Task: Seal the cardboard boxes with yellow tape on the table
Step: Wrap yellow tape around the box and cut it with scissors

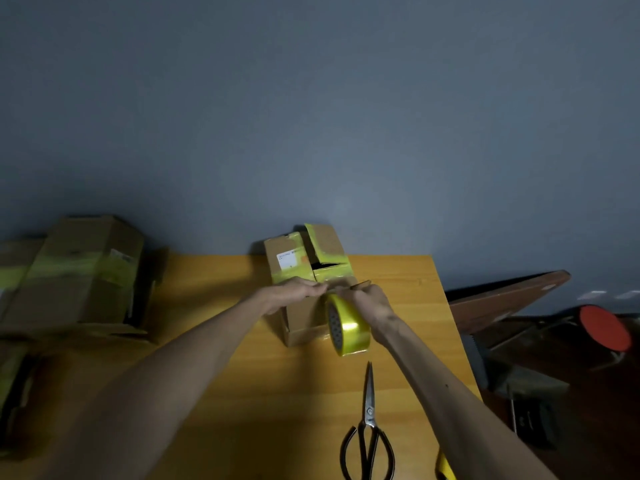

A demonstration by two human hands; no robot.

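My right hand [372,301] is gripping the tape roll [349,325] at the near side of the box [304,271], mid-surface [242,375]. My left hand [294,292] is pressing straight fingers on its top edge. The cardboard is looking light and flimsy, so I am steadying it there.

Left boxes [69,271]: blurred, cut by the left edge.
Box label [287,260]: print too small to read.
Scissors [369,427]: handles cut off below.

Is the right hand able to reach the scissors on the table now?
Probably yes. The scissors lie bare on the table beside the right forearm, nothing between. But the right hand holds the tape roll, so it must release that first.
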